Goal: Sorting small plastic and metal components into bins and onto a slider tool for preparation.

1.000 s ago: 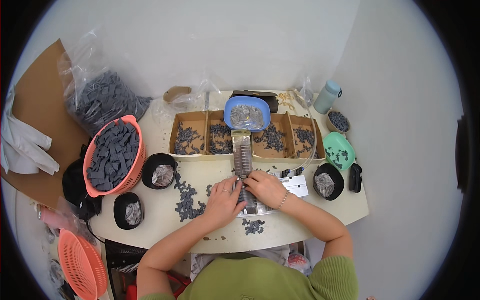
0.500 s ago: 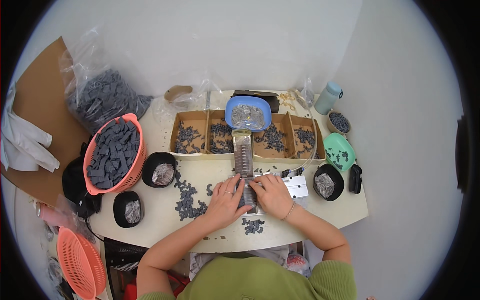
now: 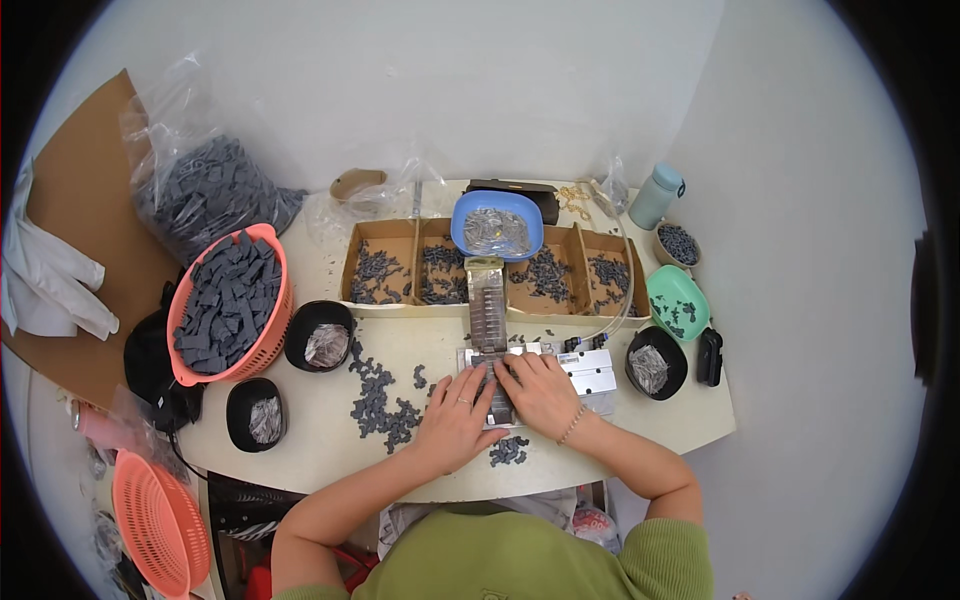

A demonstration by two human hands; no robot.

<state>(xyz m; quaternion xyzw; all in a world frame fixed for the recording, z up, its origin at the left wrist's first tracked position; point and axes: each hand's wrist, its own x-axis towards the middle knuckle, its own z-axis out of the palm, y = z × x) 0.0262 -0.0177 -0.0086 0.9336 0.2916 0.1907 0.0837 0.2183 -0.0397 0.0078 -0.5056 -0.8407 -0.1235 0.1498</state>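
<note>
My left hand (image 3: pixel 459 416) lies over the left side of a metal jig (image 3: pixel 466 357), its fingers stretched forward. From the other side my right hand (image 3: pixel 540 392) rests on the jig, fingertips near the left hand's. Both sets of fingertips touch the jig's middle, and the small part beneath them is hidden. A narrow slotted metal strip (image 3: pixel 487 312) runs from there up to a blue tray (image 3: pixel 498 198) of thin metal pins. Right of my right hand sits a silver block (image 3: pixel 590 372) with air fittings. Small dark-grey plastic pieces (image 3: pixel 508 451) lie just in front of the jig.
More grey pieces (image 3: pixel 378 400) lie left of my hands. A divided cardboard box (image 3: pixel 345 285) stands behind. Black bowls (image 3: pixel 297 357) with pins flank the jig. A pink basket (image 3: pixel 283 310) of grey blocks is at left; a green dish (image 3: pixel 660 290) and a bottle (image 3: pixel 656 198) stand at right.
My left hand has shifted slightly nearer and to the right, its thumb drawn back. My right hand has edged a little nearer and stays on the jig.
</note>
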